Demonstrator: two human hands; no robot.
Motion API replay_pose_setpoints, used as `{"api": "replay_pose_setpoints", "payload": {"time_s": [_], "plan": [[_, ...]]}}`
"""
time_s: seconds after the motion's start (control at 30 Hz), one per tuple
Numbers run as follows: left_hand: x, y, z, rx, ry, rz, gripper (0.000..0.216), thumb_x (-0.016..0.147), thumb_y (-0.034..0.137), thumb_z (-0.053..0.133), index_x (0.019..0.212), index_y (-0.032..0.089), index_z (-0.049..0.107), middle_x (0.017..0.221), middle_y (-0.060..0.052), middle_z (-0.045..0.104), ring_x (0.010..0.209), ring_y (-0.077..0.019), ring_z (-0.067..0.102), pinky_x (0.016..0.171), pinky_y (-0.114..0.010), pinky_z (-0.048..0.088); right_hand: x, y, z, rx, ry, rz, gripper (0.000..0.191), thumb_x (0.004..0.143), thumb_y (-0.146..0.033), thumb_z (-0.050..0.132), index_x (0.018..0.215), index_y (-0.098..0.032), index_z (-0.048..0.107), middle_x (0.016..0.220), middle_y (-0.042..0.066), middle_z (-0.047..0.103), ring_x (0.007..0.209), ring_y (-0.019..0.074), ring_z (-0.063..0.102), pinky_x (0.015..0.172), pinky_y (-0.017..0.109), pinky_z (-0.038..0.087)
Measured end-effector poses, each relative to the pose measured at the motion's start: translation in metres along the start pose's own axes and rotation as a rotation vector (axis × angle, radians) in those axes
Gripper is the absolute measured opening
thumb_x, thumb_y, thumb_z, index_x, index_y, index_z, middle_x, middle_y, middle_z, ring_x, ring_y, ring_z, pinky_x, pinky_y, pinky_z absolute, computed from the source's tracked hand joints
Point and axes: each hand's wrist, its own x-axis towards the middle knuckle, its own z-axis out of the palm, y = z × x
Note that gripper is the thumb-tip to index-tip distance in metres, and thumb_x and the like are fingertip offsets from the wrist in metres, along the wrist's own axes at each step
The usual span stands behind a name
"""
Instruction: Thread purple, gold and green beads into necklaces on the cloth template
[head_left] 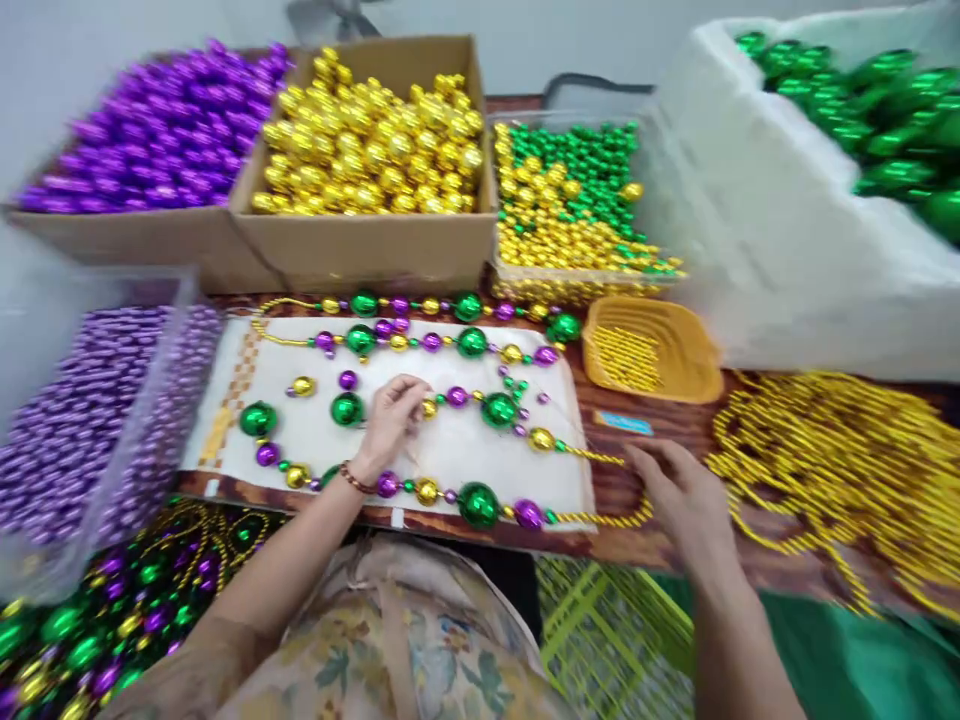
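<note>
A strand of green, purple and gold beads (499,409) lies on the white cloth (480,445). My left hand (391,425) pinches its left end beside a gold bead; the tips partly hide the grip. From the other end runs a thin gold bead chain (596,455), and my right hand (686,505) has its fingers closed on it at the cloth's right. The chain loops back to a lower row of beads (478,504). Loose green (347,408), purple (347,380) and gold (303,386) beads lie left of my left hand.
Behind the cloth stand boxes of purple (165,140) and gold beads (367,140), and a bin of small beads (577,200). An orange basket (697,360), a white foam box (750,200) and piled gold chains (847,470) are at right. Another strand (471,342) lies along the back.
</note>
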Motion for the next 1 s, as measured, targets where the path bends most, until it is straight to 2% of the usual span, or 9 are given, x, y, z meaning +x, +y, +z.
{"api": "replay_pose_setpoints", "payload": {"time_s": [0.1,0.23,0.3,0.4,0.57,0.67,0.8,0.9,1.0], "plan": [[-0.002,-0.001,0.000,-0.059,0.029,-0.012,0.037,0.074,0.050,0.073,0.082,0.015,0.063,0.058,0.005,0.052,0.051,-0.0070,0.044,0.047,-0.020,0.030,0.020,-0.063,0.043,0.142,-0.175,-0.209,0.027,0.086,-0.051,0.059,0.090,-0.026,0.069,0.088,0.007,0.073,0.079,0.0276,0.068,0.073,0.041,0.052],[-0.007,-0.006,0.000,-0.117,0.064,0.045,0.035,0.074,0.047,0.073,0.078,0.014,0.062,0.064,0.001,0.058,0.059,-0.0093,0.053,0.059,-0.022,0.040,0.048,-0.180,0.117,0.185,-0.443,-0.642,0.021,0.092,-0.040,0.055,0.090,-0.025,0.068,0.091,0.007,0.072,0.084,0.0242,0.067,0.077,0.036,0.050],[-0.011,-0.010,0.000,-0.155,0.080,0.053,0.033,0.072,0.044,0.074,0.076,0.014,0.061,0.066,-0.001,0.060,0.062,-0.0107,0.055,0.066,-0.025,0.044,0.059,-0.231,0.156,0.086,-0.615,-0.765,0.019,0.094,-0.033,0.053,0.095,-0.022,0.069,0.097,0.008,0.072,0.085,0.0232,0.067,0.075,0.034,0.048],[-0.016,-0.014,0.000,-0.198,0.095,0.022,0.032,0.071,0.042,0.075,0.078,0.014,0.063,0.072,-0.003,0.064,0.069,-0.0130,0.059,0.073,-0.028,0.047,0.071,-0.286,0.205,-0.128,-0.791,-0.895,0.019,0.095,-0.024,0.050,0.096,-0.020,0.069,0.101,0.008,0.072,0.093,0.0237,0.066,0.078,0.032,0.045],[-0.018,-0.022,-0.001,-0.222,0.079,-0.020,0.031,0.069,0.042,0.077,0.079,0.015,0.063,0.074,-0.004,0.065,0.071,-0.0144,0.057,0.073,-0.029,0.046,0.083,-0.335,0.253,-0.344,-0.854,-0.947,0.023,0.094,-0.020,0.049,0.099,-0.020,0.072,0.110,0.009,0.073,0.101,0.0249,0.066,0.075,0.029,0.043],[-0.018,-0.027,0.003,-0.240,0.068,-0.051,0.028,0.069,0.039,0.075,0.076,0.015,0.063,0.071,-0.003,0.062,0.069,-0.0141,0.056,0.071,-0.029,0.045,0.086,-0.357,0.283,-0.376,-0.867,-0.922,0.025,0.094,-0.021,0.048,0.099,-0.022,0.073,0.111,0.008,0.074,0.102,0.0255,0.066,0.075,0.029,0.043],[-0.019,-0.030,0.010,-0.309,-0.006,-0.056,0.022,0.070,0.034,0.072,0.077,0.014,0.064,0.074,-0.003,0.063,0.071,-0.0135,0.055,0.072,-0.028,0.044,0.085,-0.383,0.333,-0.416,-0.893,-0.890,0.028,0.093,-0.022,0.048,0.105,-0.022,0.073,0.109,0.007,0.075,0.097,0.0221,0.068,0.072,0.027,0.044],[-0.020,-0.030,0.011,-0.315,-0.045,-0.019,0.016,0.072,0.029,0.068,0.076,0.014,0.065,0.076,-0.003,0.062,0.071,-0.0129,0.053,0.073,-0.028,0.045,0.079,-0.393,0.358,-0.434,-0.949,-0.976,0.028,0.089,-0.018,0.051,0.106,-0.023,0.073,0.112,0.006,0.074,0.100,0.0223,0.067,0.073,0.027,0.044],[-0.019,-0.031,0.010,-0.337,-0.050,-0.019,0.014,0.071,0.028,0.066,0.076,0.014,0.065,0.075,-0.003,0.061,0.070,-0.0128,0.052,0.073,-0.029,0.046,0.072,-0.393,0.367,-0.432,-1.011,-1.122,0.032,0.087,-0.015,0.053,0.110,-0.025,0.072,0.119,0.007,0.070,0.108,0.0251,0.063,0.078,0.029,0.044]]}}
